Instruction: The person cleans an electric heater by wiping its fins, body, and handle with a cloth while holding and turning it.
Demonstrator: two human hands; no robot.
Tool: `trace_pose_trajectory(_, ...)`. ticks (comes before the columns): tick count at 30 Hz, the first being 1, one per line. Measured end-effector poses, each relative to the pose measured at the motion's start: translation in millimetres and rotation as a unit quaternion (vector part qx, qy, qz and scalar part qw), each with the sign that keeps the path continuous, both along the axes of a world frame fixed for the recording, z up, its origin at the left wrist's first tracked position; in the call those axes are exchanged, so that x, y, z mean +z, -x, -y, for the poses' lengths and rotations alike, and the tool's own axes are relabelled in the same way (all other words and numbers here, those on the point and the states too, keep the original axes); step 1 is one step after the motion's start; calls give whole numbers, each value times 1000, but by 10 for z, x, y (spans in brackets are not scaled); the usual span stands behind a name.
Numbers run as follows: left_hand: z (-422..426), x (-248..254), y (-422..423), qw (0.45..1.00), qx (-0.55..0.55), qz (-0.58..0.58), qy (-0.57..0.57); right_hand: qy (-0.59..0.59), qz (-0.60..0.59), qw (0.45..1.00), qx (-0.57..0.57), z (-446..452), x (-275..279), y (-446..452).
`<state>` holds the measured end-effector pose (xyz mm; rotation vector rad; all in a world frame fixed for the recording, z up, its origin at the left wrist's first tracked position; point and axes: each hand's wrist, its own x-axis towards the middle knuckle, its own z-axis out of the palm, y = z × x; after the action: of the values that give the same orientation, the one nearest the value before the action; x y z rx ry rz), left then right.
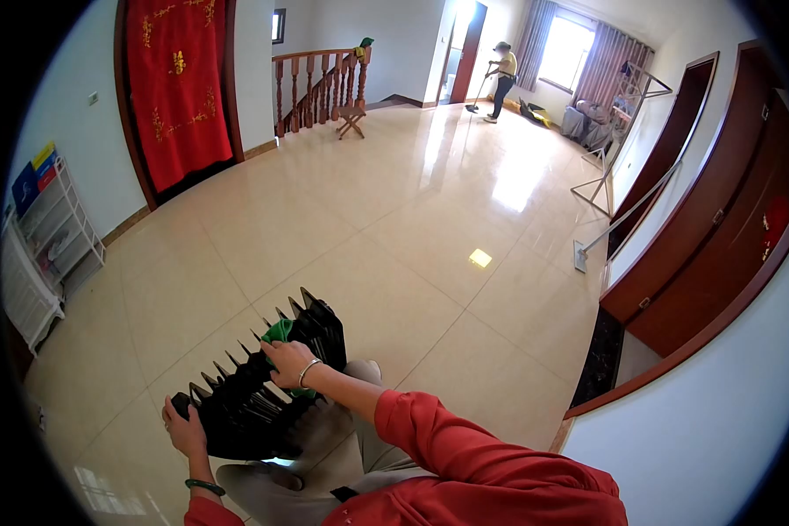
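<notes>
A black object with a row of pointed, fin-like slats (252, 399), perhaps a rack, stands in front of my knees at the lower middle. My left hand (184, 428) is wrapped around its left end, thumb and fingers at the dark edge. My right hand (289, 361) presses a green cloth (278, 330) against the slats near the middle. Some of the cloth also shows below that hand. The underside of the black object is partly hidden by my arm and legs.
Glossy tiles (394, 263) cover the floor. A white shelf (61, 223) stands left, and a wooden stool (351, 123) near the railing (320, 83). At the back a person (504, 81) holds a long-handled floor tool. A flat mop (580, 256) leans at right.
</notes>
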<state>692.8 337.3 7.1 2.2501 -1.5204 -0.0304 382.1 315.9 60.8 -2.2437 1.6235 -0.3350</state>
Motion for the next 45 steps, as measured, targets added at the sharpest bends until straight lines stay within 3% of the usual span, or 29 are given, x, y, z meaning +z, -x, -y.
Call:
trace_pose_trajectory(20, 19, -31, -46, 1000, -7, 2, -13, 69, 13, 997, -16, -23, -84, -24)
trace_pose_trajectory(35, 24, 112, 95, 1000, -10, 21, -2, 43, 24, 998, -42, -20, -81, -68)
trace_pose_trajectory(37, -23, 223, 153, 998, 32, 5, -61, 62, 51, 995, -56, -39, -129, -81)
trace_pose_trajectory(45, 26, 41, 11, 1000, -1, 19, -4, 89, 47, 993, -59, 7, -194, -76)
